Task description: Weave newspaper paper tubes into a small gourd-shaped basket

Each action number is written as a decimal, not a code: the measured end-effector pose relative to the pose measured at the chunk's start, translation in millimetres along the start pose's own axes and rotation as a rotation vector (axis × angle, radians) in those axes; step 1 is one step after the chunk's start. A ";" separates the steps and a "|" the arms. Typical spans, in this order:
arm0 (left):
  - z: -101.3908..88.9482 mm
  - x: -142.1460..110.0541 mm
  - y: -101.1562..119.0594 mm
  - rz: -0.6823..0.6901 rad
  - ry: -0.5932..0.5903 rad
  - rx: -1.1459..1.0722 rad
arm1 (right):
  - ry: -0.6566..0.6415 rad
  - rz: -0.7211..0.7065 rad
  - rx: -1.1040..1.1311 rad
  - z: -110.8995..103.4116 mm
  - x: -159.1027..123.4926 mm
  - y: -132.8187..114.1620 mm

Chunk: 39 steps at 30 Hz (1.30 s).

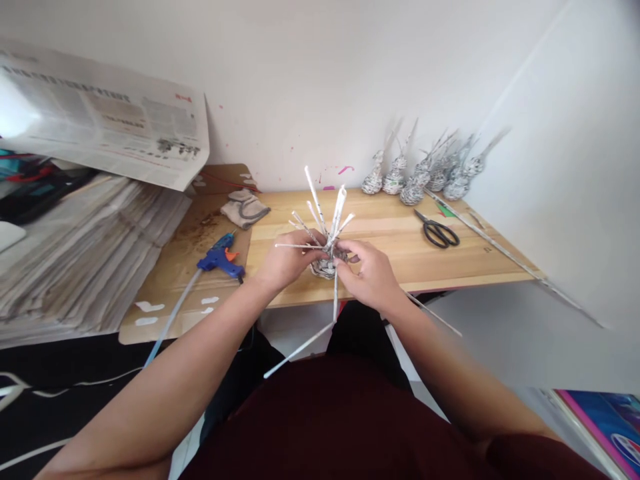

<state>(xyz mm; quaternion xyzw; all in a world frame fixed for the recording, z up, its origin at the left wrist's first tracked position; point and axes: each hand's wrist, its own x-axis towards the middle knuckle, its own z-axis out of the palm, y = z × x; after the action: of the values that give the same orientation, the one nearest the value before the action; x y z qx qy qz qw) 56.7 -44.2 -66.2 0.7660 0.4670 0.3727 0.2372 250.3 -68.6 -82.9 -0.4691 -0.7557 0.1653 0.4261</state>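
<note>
Both hands meet at the table's (pixel 400 253) near edge: my left hand (pixel 287 263) and right hand (pixel 367 277) are curled closed on the small woven piece (pixel 325 267), fingers pinching its paper sticks (pixel 320 213), which fan upward between them. 1 long stick trails down toward my lap. Left of my left hand lies the glue gun (pixel 220 260); scissors (pixel 437 232) lie beyond my right hand, with finished pieces (pixel 417 177) at the wall.

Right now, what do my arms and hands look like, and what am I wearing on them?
Both forearms are bare, with no watch, rings or gloves visible on the left hand or right hand. A dark maroon short sleeve shows at the right upper arm.
</note>
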 end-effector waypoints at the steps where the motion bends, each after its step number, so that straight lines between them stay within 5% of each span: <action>1: -0.5 0.2 -0.3 0.018 -0.007 0.011 | 0.007 0.006 0.013 1.0 0.1 1.3; 12: 5.1 -3.9 -0.1 0.057 0.117 0.218 | -0.087 -0.104 0.028 -4.7 24.9 12.3; 19: 5.4 -6.6 -1.4 0.218 0.281 0.292 | -0.240 -0.073 0.301 -8.1 39.0 13.8; 23: 4.8 -4.4 -6.1 0.189 0.231 0.220 | -0.062 0.040 0.463 -2.1 31.4 10.5; 29: 11.5 1.0 -2.8 0.076 0.126 0.261 | 0.086 -0.086 0.092 -2.8 28.2 9.1; 34: 13.5 8.8 -3.1 -0.043 0.014 0.046 | 0.069 -0.085 0.122 -5.3 28.6 15.5; 39: 7.2 17.3 4.4 -0.087 -0.089 0.065 | 0.077 -0.151 0.117 -3.1 31.6 22.3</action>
<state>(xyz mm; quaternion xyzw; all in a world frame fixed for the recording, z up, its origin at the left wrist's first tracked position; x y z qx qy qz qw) 69.7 -30.9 -61.5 0.7682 0.5007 0.3120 0.2486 259.2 -30.9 -80.1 -0.3913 -0.7609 0.1583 0.4928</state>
